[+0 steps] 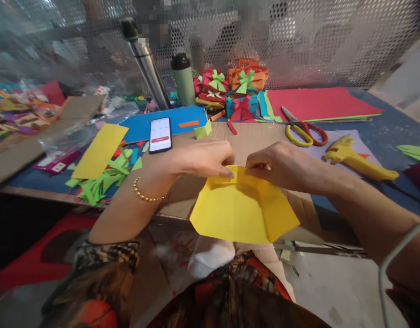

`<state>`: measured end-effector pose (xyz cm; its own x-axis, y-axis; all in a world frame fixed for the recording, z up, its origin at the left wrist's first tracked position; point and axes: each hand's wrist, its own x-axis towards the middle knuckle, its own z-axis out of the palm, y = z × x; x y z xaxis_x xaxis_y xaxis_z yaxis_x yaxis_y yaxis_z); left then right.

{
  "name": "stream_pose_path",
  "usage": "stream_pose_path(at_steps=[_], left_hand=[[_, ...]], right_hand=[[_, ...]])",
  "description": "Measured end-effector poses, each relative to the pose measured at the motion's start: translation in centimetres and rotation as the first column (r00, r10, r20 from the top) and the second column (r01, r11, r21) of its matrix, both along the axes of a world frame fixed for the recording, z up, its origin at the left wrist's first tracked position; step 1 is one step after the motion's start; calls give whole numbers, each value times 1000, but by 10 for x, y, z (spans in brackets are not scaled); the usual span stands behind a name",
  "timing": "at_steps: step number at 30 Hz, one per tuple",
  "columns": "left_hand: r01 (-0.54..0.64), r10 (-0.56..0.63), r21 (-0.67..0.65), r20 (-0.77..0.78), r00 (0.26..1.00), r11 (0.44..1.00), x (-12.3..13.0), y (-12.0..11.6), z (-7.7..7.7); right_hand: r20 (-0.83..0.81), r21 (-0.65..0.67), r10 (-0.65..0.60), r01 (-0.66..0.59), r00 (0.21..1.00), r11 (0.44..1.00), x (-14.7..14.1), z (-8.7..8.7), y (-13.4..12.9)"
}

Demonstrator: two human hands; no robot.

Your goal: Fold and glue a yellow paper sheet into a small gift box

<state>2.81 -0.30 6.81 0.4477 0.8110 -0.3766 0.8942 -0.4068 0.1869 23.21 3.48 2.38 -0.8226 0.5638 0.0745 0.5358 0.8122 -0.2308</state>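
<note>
A creased yellow paper sheet [235, 209], its sides folded up, tilts over the front edge of the table. At its far edge my left hand [210, 158] pinches the paper between thumb and fingers. My right hand [274, 165] grips the same far edge a little to the right, with its fingers closed on the fold. Beneath both hands lies a sheet of brown cardboard [182, 191]. Just beyond my left hand stands a small folded light-green paper piece [203, 130].
Red-and-yellow-handled scissors [303, 130] and a yellow glue gun [360, 157] lie on the right. Left are a phone [160, 135], a yellow strip [101, 151] and green scraps [100, 182]. A steel flask [148, 68], green bottle [183, 79], bow-trimmed paper baskets [242, 107] and red sheets [322, 104] stand behind.
</note>
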Motion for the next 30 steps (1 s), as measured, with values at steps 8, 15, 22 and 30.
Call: stream_pose_path(at_steps=[8,15,22,30], left_hand=[[19,-19,-5,-19,1000,1000,-6,8,-11],[128,-105,-94,224,969,987,-6,7,-18],[64,-61,-17,162,985,998,-4,4,-20],[76,-73,-21,118,990,997,-4,4,-20]], right_hand=[[7,-12,53,-53,999,999,0,6,-8],[38,37,38,-40,999,999,0,4,-8],[79,81,23,-30,997,996,-2,5,-13],[46,50,77,-79,996,996,-1,6,-15]])
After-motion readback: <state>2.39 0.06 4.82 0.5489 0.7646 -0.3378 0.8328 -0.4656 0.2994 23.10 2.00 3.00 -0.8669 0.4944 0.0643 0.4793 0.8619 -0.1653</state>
